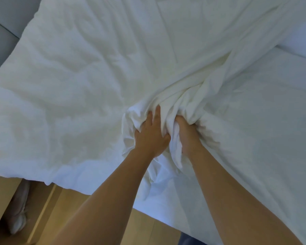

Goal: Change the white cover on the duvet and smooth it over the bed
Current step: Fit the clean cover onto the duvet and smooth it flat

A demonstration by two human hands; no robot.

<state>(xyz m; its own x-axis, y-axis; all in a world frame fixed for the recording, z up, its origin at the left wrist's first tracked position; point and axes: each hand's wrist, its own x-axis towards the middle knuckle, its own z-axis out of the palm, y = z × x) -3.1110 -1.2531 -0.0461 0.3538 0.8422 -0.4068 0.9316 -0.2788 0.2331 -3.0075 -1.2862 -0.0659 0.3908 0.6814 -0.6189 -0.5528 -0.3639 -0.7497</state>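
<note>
**Both hands at a bunch of white cover near the bed's edge**

Far to the left of the hands and nearer the person, a pale wooden floor (69,206) shows below the bed's edge. The rumpled white duvet (69,85) spreads out left of the left hand and beyond it, reaching right up to its knuckles.

The left hand (151,137) lies palm down on the gathered cloth. Its visible fingers are straight and pressing into the folds, and the outer ones are hidden by a fold.

The white cover (168,110) is drawn into a tight bunch between the two hands and just past their fingertips. A long ridge of it runs away up and to the right.

The right hand (185,135), just beside the left, has its fingers curled deep into the bunch, gripping a fistful.

Right of that hand, smoother white bedding covers the bed (272,121), and a pillow (304,38) lies well beyond.
</note>
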